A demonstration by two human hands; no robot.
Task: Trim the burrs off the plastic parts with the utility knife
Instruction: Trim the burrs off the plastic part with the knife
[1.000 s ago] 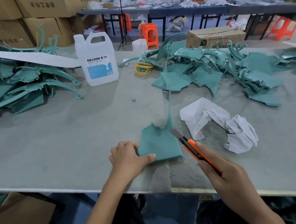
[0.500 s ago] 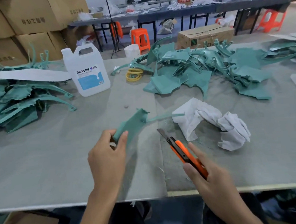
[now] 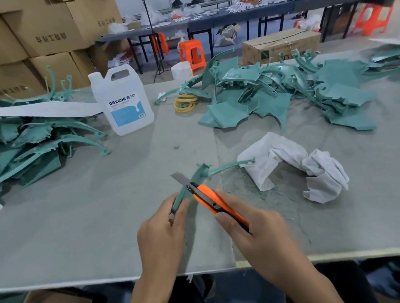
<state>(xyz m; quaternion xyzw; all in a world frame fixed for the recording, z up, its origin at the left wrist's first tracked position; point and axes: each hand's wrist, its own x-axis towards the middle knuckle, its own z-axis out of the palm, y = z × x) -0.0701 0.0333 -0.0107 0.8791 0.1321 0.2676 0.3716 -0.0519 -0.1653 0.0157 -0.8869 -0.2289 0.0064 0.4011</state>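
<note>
My left hand [image 3: 163, 233] grips a teal plastic part [image 3: 197, 175] by its near end and holds it edge-on above the table, its thin curved arm reaching right toward the cloth. My right hand [image 3: 258, 236] grips an orange utility knife [image 3: 211, 197]. The knife's blade is extended and lies across the part's edge, pointing up and left. A heap of teal parts [image 3: 284, 92] lies at the back right, and a second heap of teal parts [image 3: 23, 148] lies at the left.
A crumpled white cloth [image 3: 296, 166] lies to the right of the knife. A white DEXCON jug [image 3: 123, 102] and a yellow coil [image 3: 185, 103] stand further back. Plastic shavings litter the grey table [image 3: 81, 217] near the front edge. Cardboard boxes [image 3: 35, 39] are stacked behind.
My left hand lifted the part off the table and turned it edge-on. My right hand brought the knife up and left until its blade met the part.
</note>
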